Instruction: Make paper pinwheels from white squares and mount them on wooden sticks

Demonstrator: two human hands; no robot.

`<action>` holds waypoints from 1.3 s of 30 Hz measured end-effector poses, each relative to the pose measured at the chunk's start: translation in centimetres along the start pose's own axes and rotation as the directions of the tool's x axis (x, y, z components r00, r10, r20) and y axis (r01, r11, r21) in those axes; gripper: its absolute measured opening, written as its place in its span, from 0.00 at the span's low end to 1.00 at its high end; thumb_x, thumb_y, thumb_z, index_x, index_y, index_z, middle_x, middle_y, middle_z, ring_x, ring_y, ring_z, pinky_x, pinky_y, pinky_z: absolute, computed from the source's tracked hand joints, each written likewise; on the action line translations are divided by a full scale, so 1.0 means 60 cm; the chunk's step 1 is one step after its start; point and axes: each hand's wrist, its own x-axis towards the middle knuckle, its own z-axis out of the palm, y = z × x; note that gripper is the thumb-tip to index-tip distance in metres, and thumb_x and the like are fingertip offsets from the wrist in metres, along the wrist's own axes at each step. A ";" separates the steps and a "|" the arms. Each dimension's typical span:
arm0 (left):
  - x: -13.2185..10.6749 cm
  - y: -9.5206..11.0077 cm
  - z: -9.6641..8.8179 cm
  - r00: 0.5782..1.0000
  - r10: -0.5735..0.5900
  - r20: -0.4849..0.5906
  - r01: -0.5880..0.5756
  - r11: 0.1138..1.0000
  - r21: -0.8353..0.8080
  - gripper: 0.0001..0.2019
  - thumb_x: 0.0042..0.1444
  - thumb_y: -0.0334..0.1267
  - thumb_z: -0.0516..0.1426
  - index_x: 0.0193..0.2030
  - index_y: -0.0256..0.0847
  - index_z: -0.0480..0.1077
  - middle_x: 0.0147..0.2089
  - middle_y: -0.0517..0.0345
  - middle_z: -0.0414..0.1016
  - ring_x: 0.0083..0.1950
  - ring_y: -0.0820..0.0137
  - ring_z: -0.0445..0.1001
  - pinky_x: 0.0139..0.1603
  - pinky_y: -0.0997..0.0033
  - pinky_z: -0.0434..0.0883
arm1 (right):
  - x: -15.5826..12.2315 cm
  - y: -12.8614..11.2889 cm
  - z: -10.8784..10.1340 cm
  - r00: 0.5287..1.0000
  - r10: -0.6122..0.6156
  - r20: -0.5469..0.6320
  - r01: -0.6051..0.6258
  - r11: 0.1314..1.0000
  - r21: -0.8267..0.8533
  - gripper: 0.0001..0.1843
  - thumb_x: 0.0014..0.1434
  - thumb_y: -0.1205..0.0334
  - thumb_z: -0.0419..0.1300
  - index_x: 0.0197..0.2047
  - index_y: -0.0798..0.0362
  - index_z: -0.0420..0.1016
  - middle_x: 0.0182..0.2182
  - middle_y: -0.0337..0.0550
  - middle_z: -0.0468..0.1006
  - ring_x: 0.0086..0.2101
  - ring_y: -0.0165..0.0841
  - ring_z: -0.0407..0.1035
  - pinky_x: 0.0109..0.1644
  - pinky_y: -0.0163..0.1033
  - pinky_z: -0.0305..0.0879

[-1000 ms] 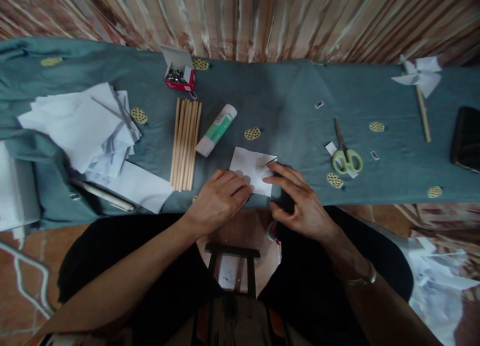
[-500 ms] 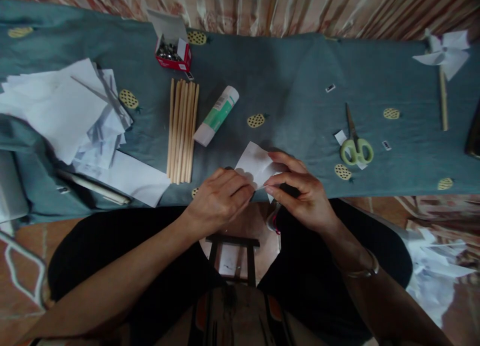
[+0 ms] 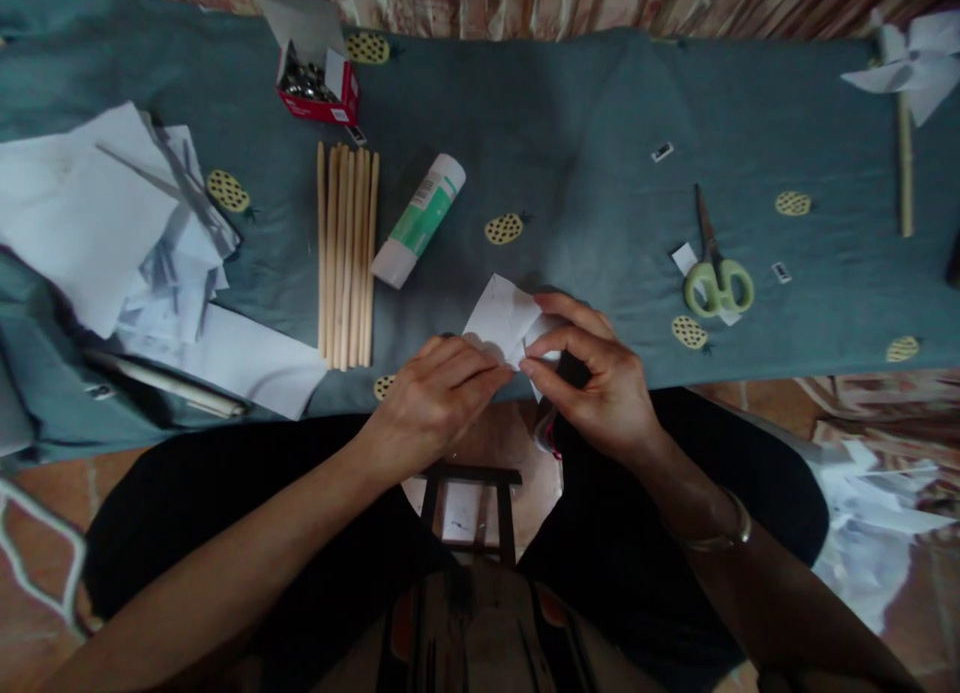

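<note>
Between my hands is a small white piece of paper (image 3: 495, 318), with its flaps partly bent up, held just above the table's front edge. The fingers of my left hand (image 3: 442, 388) are closed on its lower left side. My right hand (image 3: 600, 373) pinches a flap at the lower right between thumb and fingertips. A white and green glue stick (image 3: 420, 223) lies beyond my left hand, beside a row of wooden sticks (image 3: 346, 258). To the right, green-handled scissors (image 3: 718, 283) rest on the cloth, partly over small paper scraps.
An open red box (image 3: 319, 93) of small metal pins stands at the back left. Loose white papers (image 3: 90, 213) are heaped at far left. A finished paper pinwheel on a stick (image 3: 906, 163) lies far right. More paper (image 3: 862, 533) sits low at right.
My right fingertips have shifted slightly left against the paper, and its right flap is bent further inward. The view has turned a little; the objects on the table have stayed put.
</note>
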 end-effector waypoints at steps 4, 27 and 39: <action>-0.001 -0.004 0.006 0.999 -0.044 -0.005 0.044 0.998 -0.052 0.07 0.65 0.32 0.54 0.44 0.39 0.74 0.40 0.53 0.79 0.43 0.68 0.76 0.42 0.66 0.72 | -0.002 -0.001 -0.001 1.000 0.021 0.000 -0.021 1.000 0.006 0.03 0.58 0.60 0.64 0.38 0.47 0.75 0.58 0.45 0.73 0.58 0.44 0.68 0.61 0.56 0.63; -0.004 0.004 0.004 0.999 -0.028 0.017 0.029 0.999 -0.039 0.08 0.65 0.32 0.54 0.45 0.39 0.74 0.41 0.53 0.78 0.43 0.67 0.75 0.42 0.65 0.70 | -0.003 -0.001 -0.001 0.999 0.009 0.030 -0.009 1.000 -0.003 0.03 0.58 0.62 0.63 0.32 0.47 0.77 0.59 0.41 0.72 0.59 0.44 0.66 0.62 0.54 0.64; -0.003 0.002 0.012 0.999 -0.042 -0.029 0.041 0.999 -0.028 0.06 0.65 0.31 0.55 0.43 0.38 0.74 0.38 0.54 0.78 0.41 0.69 0.75 0.41 0.67 0.71 | -0.004 -0.002 0.003 1.000 0.022 -0.007 -0.022 1.000 -0.010 0.02 0.58 0.60 0.63 0.35 0.47 0.76 0.59 0.45 0.73 0.58 0.45 0.67 0.62 0.57 0.63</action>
